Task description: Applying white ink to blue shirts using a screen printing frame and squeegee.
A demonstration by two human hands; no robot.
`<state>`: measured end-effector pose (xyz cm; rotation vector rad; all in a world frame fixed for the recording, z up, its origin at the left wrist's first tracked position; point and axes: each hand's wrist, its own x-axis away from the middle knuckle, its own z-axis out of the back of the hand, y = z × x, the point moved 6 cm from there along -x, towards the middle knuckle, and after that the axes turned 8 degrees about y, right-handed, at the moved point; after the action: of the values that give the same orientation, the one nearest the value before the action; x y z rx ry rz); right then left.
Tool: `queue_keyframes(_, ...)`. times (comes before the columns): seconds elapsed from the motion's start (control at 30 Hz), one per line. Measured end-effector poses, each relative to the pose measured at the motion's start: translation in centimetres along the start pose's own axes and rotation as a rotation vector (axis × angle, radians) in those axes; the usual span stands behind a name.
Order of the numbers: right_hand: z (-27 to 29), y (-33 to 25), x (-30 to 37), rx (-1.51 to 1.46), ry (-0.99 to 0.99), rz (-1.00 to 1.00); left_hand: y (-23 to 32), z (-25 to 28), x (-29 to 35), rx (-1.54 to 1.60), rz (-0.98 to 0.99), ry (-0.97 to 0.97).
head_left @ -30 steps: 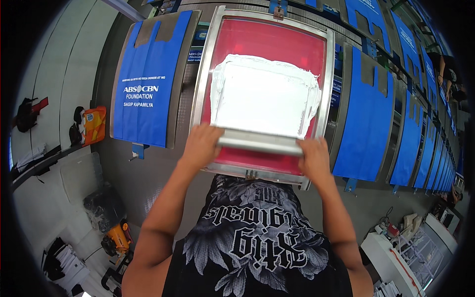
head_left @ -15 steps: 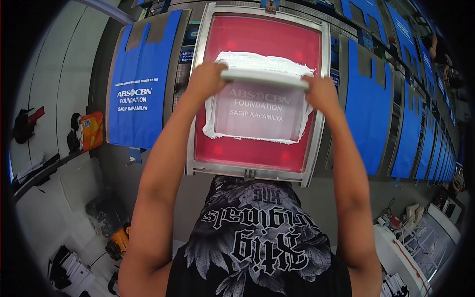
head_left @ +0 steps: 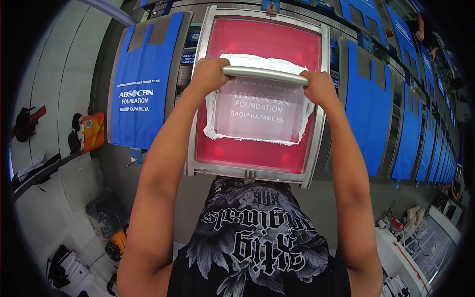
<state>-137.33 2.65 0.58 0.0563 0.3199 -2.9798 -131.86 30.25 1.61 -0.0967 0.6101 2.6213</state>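
Note:
A silver squeegee (head_left: 267, 75) lies across the upper part of a screen printing frame (head_left: 194, 143) with a metal rim and pink-red mesh. My left hand (head_left: 212, 74) is wrapped round its left end, and my right hand (head_left: 318, 88) grips its right end. White ink (head_left: 267, 60) is banked beyond the squeegee and runs in a ragged border round the see-through stencil window (head_left: 257, 129), where pale lettering shows. What lies under the screen is mostly hidden. The squeegee's lower edge cannot be seen well.
A blue printed bag panel (head_left: 136, 89) lies on a board left of the frame. To the right, several blue panels (head_left: 367, 109) stretch away in a row. A metal hinge clamp (head_left: 271, 9) holds the frame's far edge. Another person's arm (head_left: 420, 29) shows at far right.
The squeegee was blurred by motion and is now sharp, tilted more toward me, with its handle slightly nearer. Both hands still hold its ends. The frame has barely shifted in view.

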Motion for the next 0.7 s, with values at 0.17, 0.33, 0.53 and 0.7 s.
queue_keyframes(0.17,0.2,-5.9,13.3,0.014,-0.145,-0.008,1.4,0.3,15.0,0.012,0.044,-0.174)
queue_keyframes(0.33,-2.7,-7.3,19.0,-0.142,0.049,-0.009,2.2,-1.8,21.0,0.029,-0.075,0.009)
queue_keyframes(0.53,-2.3,-1.1,2.0,0.048,-0.119,-0.046,-1.1,-1.5,2.1,-0.062,-0.002,-0.027)
queue_keyframes(0.7,0.0,-0.5,-3.0,-0.082,-0.243,-0.068,-2.6,0.1,-1.2,-0.024,0.06,-0.126)
